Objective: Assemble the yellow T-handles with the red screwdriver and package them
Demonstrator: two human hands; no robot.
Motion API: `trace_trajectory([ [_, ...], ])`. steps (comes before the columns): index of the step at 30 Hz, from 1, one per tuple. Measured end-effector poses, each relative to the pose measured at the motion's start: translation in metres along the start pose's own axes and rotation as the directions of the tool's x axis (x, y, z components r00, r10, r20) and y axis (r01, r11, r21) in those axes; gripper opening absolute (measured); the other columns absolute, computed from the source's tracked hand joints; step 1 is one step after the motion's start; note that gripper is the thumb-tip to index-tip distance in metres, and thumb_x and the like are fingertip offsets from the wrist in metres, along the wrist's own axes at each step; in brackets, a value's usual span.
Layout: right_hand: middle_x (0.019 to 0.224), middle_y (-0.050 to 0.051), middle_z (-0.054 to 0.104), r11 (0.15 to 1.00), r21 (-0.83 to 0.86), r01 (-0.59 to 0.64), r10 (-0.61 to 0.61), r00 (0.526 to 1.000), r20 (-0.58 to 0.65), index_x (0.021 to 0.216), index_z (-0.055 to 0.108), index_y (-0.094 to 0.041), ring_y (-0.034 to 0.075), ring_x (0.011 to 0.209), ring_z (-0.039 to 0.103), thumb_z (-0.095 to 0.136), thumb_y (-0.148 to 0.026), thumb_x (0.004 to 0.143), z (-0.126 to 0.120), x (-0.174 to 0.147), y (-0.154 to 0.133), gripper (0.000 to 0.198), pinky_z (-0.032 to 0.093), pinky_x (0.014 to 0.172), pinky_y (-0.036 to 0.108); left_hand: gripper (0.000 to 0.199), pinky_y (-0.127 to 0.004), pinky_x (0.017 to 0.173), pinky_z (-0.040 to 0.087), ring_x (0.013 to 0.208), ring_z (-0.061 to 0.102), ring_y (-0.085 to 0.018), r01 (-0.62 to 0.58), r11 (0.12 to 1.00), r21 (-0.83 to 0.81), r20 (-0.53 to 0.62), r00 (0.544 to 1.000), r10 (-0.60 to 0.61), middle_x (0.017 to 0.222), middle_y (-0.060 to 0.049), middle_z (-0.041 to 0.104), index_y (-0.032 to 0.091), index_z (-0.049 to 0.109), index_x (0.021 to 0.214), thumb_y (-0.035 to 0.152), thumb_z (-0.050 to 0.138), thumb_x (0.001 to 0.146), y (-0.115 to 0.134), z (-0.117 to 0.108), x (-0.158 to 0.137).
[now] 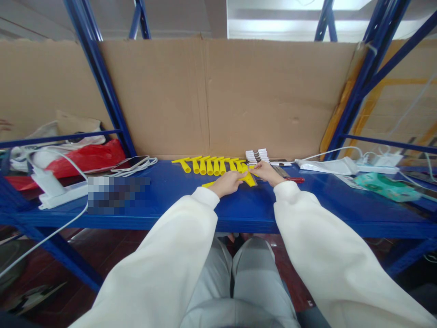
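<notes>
- Brown cardboard panels (259, 95) are being used as backing for a blue metal counter (184, 200).
- One yellow T-shaped plastic piece (250, 181) is being gripped above the counter by the closed left hand (226, 183).
- Beside it, the right hand (269, 173) is being held with fingers bent inward; whether anything is being pinched cannot be told.
- Behind, similar yellow plastic pieces (207, 169) are lying in a row, near small white parts (257, 156).
- Apparently, a fitting step is being carried out; next, a firm left hold and careful right-hand alignment are probably being called for.
</notes>
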State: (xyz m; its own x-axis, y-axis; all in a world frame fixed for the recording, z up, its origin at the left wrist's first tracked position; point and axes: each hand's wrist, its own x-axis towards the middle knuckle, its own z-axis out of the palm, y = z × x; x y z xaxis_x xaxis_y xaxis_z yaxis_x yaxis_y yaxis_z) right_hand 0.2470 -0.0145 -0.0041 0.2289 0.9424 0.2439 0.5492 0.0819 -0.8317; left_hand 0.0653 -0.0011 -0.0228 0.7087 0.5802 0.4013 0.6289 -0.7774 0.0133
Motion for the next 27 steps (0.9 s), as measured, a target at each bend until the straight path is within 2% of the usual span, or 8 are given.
trace_trajectory([
  [3,0.061,-0.004,0.056,1.000,-0.027,0.005,-0.006,0.999,-0.041,0.078,0.060,-0.017,0.010,0.057,0.049,0.068,-0.024,0.079,-0.007,0.012,0.008,0.010,0.040,0.054,0.022,0.042,-0.034,0.103,0.049,0.118,0.066,-0.023,-0.014,1.000,0.007,-0.002,1.000,0.014,0.127,-0.012,0.070,0.016,0.061,0.136,0.017,0.049,0.096,0.002,-0.001,-0.001],
  [5,0.070,0.001,0.065,0.994,-0.109,0.009,-0.017,0.997,-0.071,0.082,0.066,-0.014,0.013,0.064,0.057,0.062,-0.018,0.081,-0.014,0.022,0.015,0.005,0.046,0.061,0.023,0.041,-0.034,0.102,0.050,0.117,0.066,-0.024,-0.015,1.000,0.019,0.005,1.000,0.015,0.127,-0.012,0.070,0.016,0.062,0.135,0.018,0.049,0.096,0.004,-0.002,-0.002],
  [8,0.098,0.010,0.074,0.933,-0.359,-0.038,-0.004,0.993,-0.117,0.098,0.074,-0.014,0.021,0.092,0.067,0.057,-0.009,0.080,-0.025,0.031,0.027,0.026,0.050,0.084,0.032,0.040,-0.036,0.099,0.052,0.114,0.067,-0.024,-0.016,0.999,0.041,0.017,1.000,0.016,0.124,-0.013,0.071,0.017,0.062,0.134,0.018,0.048,0.096,0.006,-0.002,-0.003],
  [10,0.118,0.010,0.072,0.856,-0.509,-0.087,0.036,0.993,-0.109,0.110,0.076,-0.022,0.027,0.113,0.063,0.056,-0.008,0.080,-0.030,0.031,0.031,0.039,0.046,0.097,0.042,0.039,-0.037,0.099,0.052,0.114,0.067,-0.025,-0.025,0.998,0.054,0.027,0.999,0.024,0.124,-0.013,0.070,0.018,0.063,0.132,0.017,0.048,0.096,0.009,-0.002,-0.003],
  [12,0.130,0.009,0.068,0.787,-0.607,-0.109,0.072,0.994,-0.084,0.116,0.075,-0.029,0.031,0.124,0.058,0.056,-0.009,0.080,-0.031,0.029,0.032,0.045,0.042,0.103,0.050,0.039,-0.038,0.099,0.052,0.114,0.067,-0.026,-0.034,0.997,0.066,0.044,0.999,0.031,0.124,-0.014,0.069,0.017,0.063,0.132,0.016,0.047,0.096,0.011,-0.002,-0.004],
  [16,0.134,0.009,0.065,0.708,-0.701,-0.090,0.073,0.996,-0.053,0.117,0.076,-0.032,0.031,0.132,0.050,0.054,-0.010,0.083,-0.032,0.022,0.026,0.046,0.038,0.107,0.053,0.039,-0.038,0.098,0.053,0.113,0.067,-0.026,-0.047,0.995,0.090,0.063,0.997,0.041,0.124,-0.014,0.069,0.017,0.063,0.130,0.014,0.046,0.096,0.014,-0.002,-0.004],
  [23,0.135,0.011,0.062,0.652,-0.756,-0.060,0.082,0.997,-0.008,0.111,0.078,-0.031,0.031,0.135,0.044,0.050,-0.011,0.089,-0.034,0.014,0.015,0.041,0.034,0.107,0.055,0.039,-0.038,0.096,0.054,0.112,0.067,-0.026,-0.051,0.994,0.098,0.064,0.997,0.044,0.123,-0.015,0.068,0.016,0.062,0.131,0.014,0.046,0.096,0.015,-0.003,-0.004],
  [27,0.133,0.011,0.064,0.630,-0.774,-0.059,0.096,0.995,0.003,0.111,0.078,-0.031,0.032,0.134,0.045,0.053,-0.011,0.089,-0.035,0.012,0.014,0.039,0.034,0.107,0.054,0.037,-0.037,0.095,0.054,0.110,0.068,-0.025,-0.059,0.995,0.085,0.049,0.997,0.054,0.120,-0.014,0.069,0.017,0.063,0.128,0.014,0.048,0.095,0.014,-0.001,-0.004],
])
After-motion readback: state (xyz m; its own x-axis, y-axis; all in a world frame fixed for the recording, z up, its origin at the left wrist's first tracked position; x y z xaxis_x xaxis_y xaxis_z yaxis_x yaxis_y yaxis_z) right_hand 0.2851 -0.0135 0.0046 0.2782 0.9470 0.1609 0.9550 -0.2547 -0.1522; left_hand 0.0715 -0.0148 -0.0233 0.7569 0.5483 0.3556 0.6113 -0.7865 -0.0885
